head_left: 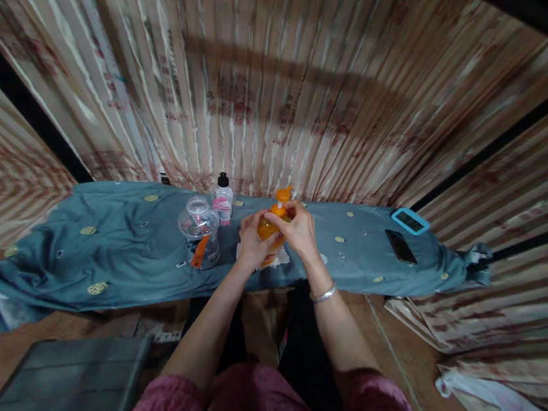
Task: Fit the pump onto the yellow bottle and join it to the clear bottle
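An orange pump bottle (267,228) stands on a white tissue-like sheet (282,257) in front of me. My left hand (255,237) closes round the left side of its body. With bent fingers, my right hand (299,228) grips the bottle near its neck, just below the orange pump head (283,195). Fingers hide much of the bottle, and both thumbs lie across its front. To the left is a clear wide plastic container (185,227) with an orange label and a smaller clear neck at its top. Behind that container rises a clear bottle with a pink label and black cap (224,201).
A blue-grey patterned cloth (130,248) covers the long narrow table. Near its right end lie a dark phone (401,247) and a blue-framed digital display (410,221). Pleated curtains (251,89) hang close behind the table. A dark grey surface (67,387) is at lower left.
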A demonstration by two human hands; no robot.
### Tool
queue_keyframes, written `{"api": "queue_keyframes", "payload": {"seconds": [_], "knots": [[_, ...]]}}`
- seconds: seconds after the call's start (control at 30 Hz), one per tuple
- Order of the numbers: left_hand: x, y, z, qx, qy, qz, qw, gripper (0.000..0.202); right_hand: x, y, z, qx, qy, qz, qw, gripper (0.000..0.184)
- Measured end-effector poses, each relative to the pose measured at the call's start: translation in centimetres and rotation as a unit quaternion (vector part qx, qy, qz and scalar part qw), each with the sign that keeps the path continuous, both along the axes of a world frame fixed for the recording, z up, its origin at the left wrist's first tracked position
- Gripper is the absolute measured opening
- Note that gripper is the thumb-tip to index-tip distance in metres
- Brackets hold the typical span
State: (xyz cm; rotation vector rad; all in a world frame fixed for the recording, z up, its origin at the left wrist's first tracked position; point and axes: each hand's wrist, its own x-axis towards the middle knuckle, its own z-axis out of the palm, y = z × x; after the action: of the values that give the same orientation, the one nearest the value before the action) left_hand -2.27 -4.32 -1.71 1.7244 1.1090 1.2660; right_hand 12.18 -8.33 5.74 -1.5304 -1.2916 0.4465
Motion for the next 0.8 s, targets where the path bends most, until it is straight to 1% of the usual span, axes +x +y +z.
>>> {"api": "queue_keyframes", "payload": {"seconds": [0.1, 0.17, 0.23, 0.37, 0.5, 0.67, 0.8], "knots": [[-0.1, 0.0, 0.0, -0.003, -0.004, -0.006, 1.0, 0.063, 0.6, -0.1, 0.5, 0.005, 0.01, 0.061, 0.998, 0.065], [-0.1, 0.0, 0.0, -0.005, -0.01, -0.013, 1.0, 0.063, 1.1, 0.0, 0.8, 0.003, 0.011, 0.094, 0.996, 0.057], [0.0, 0.0, 0.0, -0.006, -0.015, -0.015, 1.0, 0.063, 1.4, 0.1, 0.9, -0.002, 0.007, 0.098, 0.995, 0.049], [0.0, 0.0, 0.0, -0.001, -0.014, -0.011, 1.0, 0.063, 1.0, 0.2, 0.2, 0.001, -0.001, 0.058, 0.998, 0.043], [0.0, 0.0, -0.1, 0.002, -0.01, -0.01, 1.0, 0.063, 0.0, 0.0, -0.4, 0.001, -0.012, 0.009, 1.0, 0.042], [0.3, 0.0, -0.2, -0.001, -0.017, -0.005, 1.0, 0.062, -0.9, -0.3, -0.5, -0.008, -0.025, -0.033, 0.999, 0.037], [0.6, 0.0, -0.1, -0.004, -0.015, 0.003, 1.0, 0.061, -1.3, -0.5, -0.5, -0.006, -0.031, -0.048, 0.998, 0.038]]}}
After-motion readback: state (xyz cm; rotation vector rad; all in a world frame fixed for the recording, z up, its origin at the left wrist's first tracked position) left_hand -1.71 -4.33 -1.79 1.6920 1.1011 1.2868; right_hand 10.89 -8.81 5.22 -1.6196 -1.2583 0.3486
